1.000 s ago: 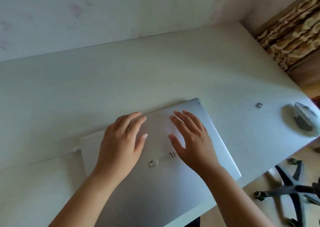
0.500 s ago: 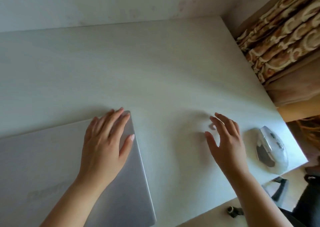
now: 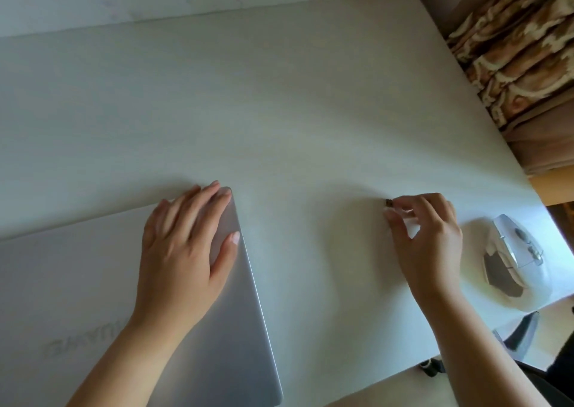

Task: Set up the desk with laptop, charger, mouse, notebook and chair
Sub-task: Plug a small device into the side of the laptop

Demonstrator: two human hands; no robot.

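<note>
Head view: left hand (image 3: 183, 251) flat, fingers spread on closed laptop (image 3: 93, 298); right hand (image 3: 425, 235) fingers pinching tiny dongle (image 3: 388, 202), centre-right on bench (image 3: 279, 111). Keep pinch firm, lift straight.

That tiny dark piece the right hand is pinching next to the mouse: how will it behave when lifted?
The small dark piece looks far smaller than the fingertips of the right hand, so it is probably very light and easily dropped. On the smooth white desk it may skid or flick away under a sideways nudge. It seems rigid, though blur limits certainty.
</note>
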